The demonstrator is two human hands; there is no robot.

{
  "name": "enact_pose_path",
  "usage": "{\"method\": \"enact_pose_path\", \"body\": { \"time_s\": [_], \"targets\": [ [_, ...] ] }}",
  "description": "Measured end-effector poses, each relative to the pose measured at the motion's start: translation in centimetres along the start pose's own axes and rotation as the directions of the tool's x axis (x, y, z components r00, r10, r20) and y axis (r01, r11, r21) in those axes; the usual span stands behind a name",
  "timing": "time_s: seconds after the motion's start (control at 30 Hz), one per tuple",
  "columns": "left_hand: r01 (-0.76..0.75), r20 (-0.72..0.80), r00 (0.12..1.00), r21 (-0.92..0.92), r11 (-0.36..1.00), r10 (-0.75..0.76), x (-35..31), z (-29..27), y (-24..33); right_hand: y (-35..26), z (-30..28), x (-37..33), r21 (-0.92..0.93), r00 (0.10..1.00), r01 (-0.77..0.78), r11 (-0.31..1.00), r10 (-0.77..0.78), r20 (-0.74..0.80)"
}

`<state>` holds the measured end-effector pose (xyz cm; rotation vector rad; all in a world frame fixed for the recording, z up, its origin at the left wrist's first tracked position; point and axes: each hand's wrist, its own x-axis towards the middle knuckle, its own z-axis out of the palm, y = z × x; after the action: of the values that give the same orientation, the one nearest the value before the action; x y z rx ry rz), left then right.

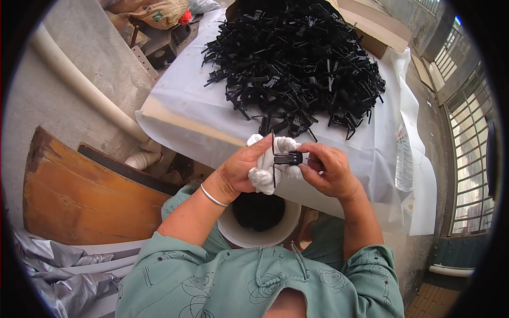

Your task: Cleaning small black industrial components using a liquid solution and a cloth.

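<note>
Directly below the hands, a round white bucket [249, 236] stands between the person's knees, with a dark heap of black plastic parts lying in its bottom. Above the bucket, the left hand [241, 169] has its fingers [268, 177], wrapped in white cloth, closed around a thin black strip that stands upright. The right hand [330, 169] pinches a small black plastic clip [289, 157] between thumb and forefinger, pressed against that strip. A silver bangle [213, 196] circles the left wrist. Beyond the bucket, the table [180, 106] is covered with smooth white sheeting and carries a big tangled pile of black plastic clips [297, 58], glossy and angular. Left of the bucket leans a curved, worn wooden board [85, 196].
</note>
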<state>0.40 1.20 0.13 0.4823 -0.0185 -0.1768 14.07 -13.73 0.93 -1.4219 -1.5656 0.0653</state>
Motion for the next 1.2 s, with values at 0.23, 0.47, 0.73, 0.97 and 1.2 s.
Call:
{"method": "enact_pose_path", "body": {
  "time_s": [0.23, 0.47, 0.73, 0.97, 1.2],
  "targets": [
    [-0.201, -0.31, 0.853, 0.549, 0.812, 0.421, 0.0, -0.9, -1.1, -0.9, 1.8, 0.5, 0.019, 0.996, -0.065, 0.998, 0.066, -0.052],
    [-0.185, -0.233, 0.789, 0.792, 0.581, 0.569, -0.1, 0.1, -2.2, -1.2, 2.9, 0.7, 0.046, 0.965, -0.198, 0.979, 0.203, -0.169],
    [-0.201, -0.187, 0.802, 0.81, 0.551, 0.567, -0.1, 0.2, -2.2, 0.1, 3.8, 0.7, 0.162, 0.871, -0.427, 0.89, 0.452, -0.19],
    [-0.071, -0.216, 0.753, 0.912, 0.403, 0.622, -0.4, 0.3, -2.2, 0.3, 3.9, 0.1, 0.204, 0.938, -0.325, 0.923, 0.342, -0.055],
    [-0.026, 0.236, 0.644, 0.957, -0.287, 0.728, -0.6, -0.6, -2.7, 0.9, 6.4, -0.7, 0.36, 0.851, -0.503, 0.786, 0.523, 0.047]
  ]
}}
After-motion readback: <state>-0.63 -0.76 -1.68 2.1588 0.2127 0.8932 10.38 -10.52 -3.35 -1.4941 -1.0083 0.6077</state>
